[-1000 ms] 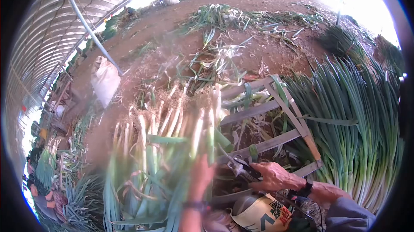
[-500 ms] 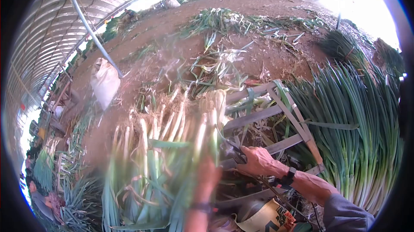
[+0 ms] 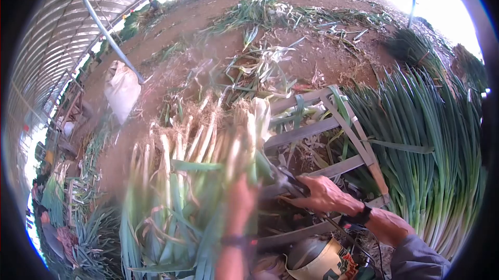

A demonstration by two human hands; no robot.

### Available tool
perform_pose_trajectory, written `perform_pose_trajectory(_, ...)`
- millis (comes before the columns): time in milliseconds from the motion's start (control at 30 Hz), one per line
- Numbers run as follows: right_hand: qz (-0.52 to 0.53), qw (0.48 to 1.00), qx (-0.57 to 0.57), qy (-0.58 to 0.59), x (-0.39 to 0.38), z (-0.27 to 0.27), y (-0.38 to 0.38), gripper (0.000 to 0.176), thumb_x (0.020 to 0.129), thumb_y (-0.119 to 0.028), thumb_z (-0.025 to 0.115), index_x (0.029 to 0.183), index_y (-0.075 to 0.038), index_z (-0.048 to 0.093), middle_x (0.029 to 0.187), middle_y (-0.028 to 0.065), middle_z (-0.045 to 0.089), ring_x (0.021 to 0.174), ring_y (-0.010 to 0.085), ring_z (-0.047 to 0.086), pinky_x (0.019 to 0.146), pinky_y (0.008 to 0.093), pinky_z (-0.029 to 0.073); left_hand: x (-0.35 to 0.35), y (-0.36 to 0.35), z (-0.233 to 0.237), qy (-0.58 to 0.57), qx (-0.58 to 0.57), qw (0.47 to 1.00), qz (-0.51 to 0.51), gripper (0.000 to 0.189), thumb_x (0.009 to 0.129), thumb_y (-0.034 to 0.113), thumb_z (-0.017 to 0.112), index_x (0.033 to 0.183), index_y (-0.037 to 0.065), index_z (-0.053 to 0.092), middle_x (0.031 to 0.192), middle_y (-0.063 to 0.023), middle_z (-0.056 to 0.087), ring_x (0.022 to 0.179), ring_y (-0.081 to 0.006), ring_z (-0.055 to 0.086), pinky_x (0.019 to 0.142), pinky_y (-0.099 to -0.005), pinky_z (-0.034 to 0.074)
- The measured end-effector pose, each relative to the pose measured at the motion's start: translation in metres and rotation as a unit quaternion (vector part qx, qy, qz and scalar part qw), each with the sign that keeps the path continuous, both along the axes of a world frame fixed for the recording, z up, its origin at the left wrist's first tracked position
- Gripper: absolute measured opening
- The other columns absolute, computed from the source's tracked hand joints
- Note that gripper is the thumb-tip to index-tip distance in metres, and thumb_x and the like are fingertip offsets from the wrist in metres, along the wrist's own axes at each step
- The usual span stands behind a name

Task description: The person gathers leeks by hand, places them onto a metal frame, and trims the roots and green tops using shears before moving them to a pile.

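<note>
My right hand (image 3: 323,192) is closed around a dark tool (image 3: 292,181) with a cable, its tip near the green onion stalks. My left hand (image 3: 240,191) is blurred by motion and lies over the white-green stems of the green onions (image 3: 234,158) at the pile's right edge; its fingers are smeared. To its left spreads the pile of green onions (image 3: 166,176), roots pointing away from me. A strap is on each wrist. Right of the pile stands a slatted frame (image 3: 306,133).
A large bundle of green onions (image 3: 421,150) lies at the right. A white sack (image 3: 122,90) stands at the left by a pole (image 3: 99,22). Loose leaves (image 3: 270,12) cover soil farther off. Low in front is a printed bag (image 3: 325,264); a person's arm (image 3: 54,241) shows lower left.
My right hand and the tool have shifted slightly right. My left hand has moved a little left and up. The view has tilted slightly, so the background sits higher.
</note>
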State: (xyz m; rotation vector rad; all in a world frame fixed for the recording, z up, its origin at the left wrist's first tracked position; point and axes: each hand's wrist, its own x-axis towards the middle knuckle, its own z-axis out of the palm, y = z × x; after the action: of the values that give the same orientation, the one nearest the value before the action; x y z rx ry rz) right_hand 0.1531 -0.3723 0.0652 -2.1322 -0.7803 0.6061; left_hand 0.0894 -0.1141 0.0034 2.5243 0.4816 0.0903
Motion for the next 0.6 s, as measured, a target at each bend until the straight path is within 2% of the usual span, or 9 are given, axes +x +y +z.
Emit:
perform_pose_trajectory(33, 0.014, 1.0, -0.004, 0.012, -0.007, -0.002, -0.01, 0.068, 0.081, -0.046, 0.077, 0.125, 0.003, 0.062, 0.085, 0.0245, 0.07, 0.08, 0.0392, 0.07, 0.074, 0.0449, 0.054, -0.005, 0.001, -0.015, -0.047, 0.092, 0.994, -0.023, 0.066, 0.079, 0.039, 0.085, 0.128, 0.0, 0.062, 0.094, -0.0225, 0.07, 0.093, -0.041, 0.067, 0.08, -0.0498, 0.052)
perform_pose_trajectory(133, 0.034, 0.999, -0.003, 0.04, -0.026, 0.002, -0.026, 0.074, 0.082, -0.045, 0.078, 0.133, 0.005, 0.059, 0.091, 0.0264, 0.071, 0.082, 0.0397, 0.071, 0.077, 0.0443, 0.055, -0.012, -0.011, -0.031, -0.098, 0.186, 0.977, -0.017, 0.061, 0.079, 0.031, 0.085, 0.128, 0.001, 0.062, 0.093, -0.0218, 0.069, 0.092, -0.0412, 0.066, 0.081, -0.0515, 0.052)
perform_pose_trajectory(167, 0.042, 0.998, 0.006, 0.035, -0.031, 0.0, -0.031, 0.075, 0.082, -0.045, 0.078, 0.134, 0.006, 0.058, 0.092, 0.0267, 0.072, 0.083, 0.0399, 0.071, 0.077, 0.0444, 0.055, -0.013, -0.015, -0.031, -0.074, 0.181, 0.981, -0.009, 0.066, 0.078, 0.031, 0.085, 0.13, 0.0, 0.06, 0.103, -0.0231, 0.07, 0.096, -0.0412, 0.067, 0.085, -0.0503, 0.053)
perform_pose_trajectory(233, 0.06, 0.998, 0.005, 0.016, -0.036, 0.004, -0.036, 0.075, 0.082, -0.044, 0.077, 0.134, 0.006, 0.058, 0.098, 0.0269, 0.072, 0.089, 0.0409, 0.071, 0.08, 0.045, 0.056, -0.013, -0.013, -0.032, -0.048, 0.018, 0.998, 0.022, 0.069, 0.077, 0.029, 0.086, 0.133, 0.0, 0.057, 0.11, -0.0228, 0.07, 0.101, -0.0394, 0.067, 0.088, -0.0476, 0.054)
perform_pose_trajectory(300, 0.075, 0.994, -0.053, 0.062, -0.04, 0.019, -0.036, 0.074, 0.082, -0.044, 0.077, 0.134, 0.006, 0.058, 0.098, 0.0269, 0.072, 0.09, 0.0413, 0.071, 0.081, 0.0457, 0.056, -0.014, -0.003, -0.031, -0.016, -0.117, 0.992, 0.045, 0.075, 0.075, 0.027, 0.085, 0.137, -0.001, 0.053, 0.12, -0.0226, 0.07, 0.109, -0.0361, 0.068, 0.093, -0.0438, 0.054)
perform_pose_trajectory(333, 0.083, 0.99, -0.082, 0.084, -0.041, 0.024, -0.035, 0.074, 0.082, -0.044, 0.077, 0.134, 0.005, 0.058, 0.098, 0.0269, 0.072, 0.09, 0.0415, 0.071, 0.081, 0.046, 0.056, -0.017, -0.002, -0.035, -0.021, -0.11, 0.992, 0.054, 0.075, 0.075, 0.028, 0.084, 0.137, -0.001, 0.053, 0.118, -0.0225, 0.071, 0.109, -0.0363, 0.069, 0.092, -0.0442, 0.054)
perform_pose_trajectory(433, 0.112, 0.988, -0.074, 0.078, -0.044, 0.026, -0.035, 0.074, 0.082, -0.045, 0.077, 0.133, 0.005, 0.058, 0.096, 0.0282, 0.072, 0.088, 0.0422, 0.071, 0.079, 0.0471, 0.055, -0.024, 0.002, -0.051, -0.023, -0.089, 0.993, 0.07, 0.074, 0.076, 0.03, 0.082, 0.136, -0.002, 0.053, 0.114, -0.0225, 0.072, 0.106, -0.0376, 0.07, 0.091, -0.0453, 0.055)
perform_pose_trajectory(533, 0.12, 0.983, -0.123, 0.062, -0.047, 0.032, -0.028, 0.073, 0.083, -0.044, 0.076, 0.132, 0.007, 0.058, 0.093, 0.0281, 0.071, 0.086, 0.0428, 0.071, 0.076, 0.0483, 0.055, -0.023, -0.002, -0.048, -0.001, -0.059, 0.996, 0.064, 0.072, 0.076, 0.03, 0.079, 0.135, -0.002, 0.053, 0.111, -0.0239, 0.072, 0.103, -0.0405, 0.071, 0.091, -0.0465, 0.055)
perform_pose_trajectory(600, 0.106, 0.989, -0.101, 0.014, -0.048, 0.029, -0.025, 0.075, 0.083, -0.044, 0.076, 0.133, 0.008, 0.057, 0.091, 0.0283, 0.07, 0.085, 0.0436, 0.07, 0.075, 0.0488, 0.054, -0.021, -0.01, -0.039, 0.012, -0.031, 0.997, 0.063, 0.068, 0.076, 0.028, 0.077, 0.133, -0.003, 0.054, 0.109, -0.0253, 0.072, 0.101, -0.0423, 0.07, 0.09, -0.0475, 0.055)
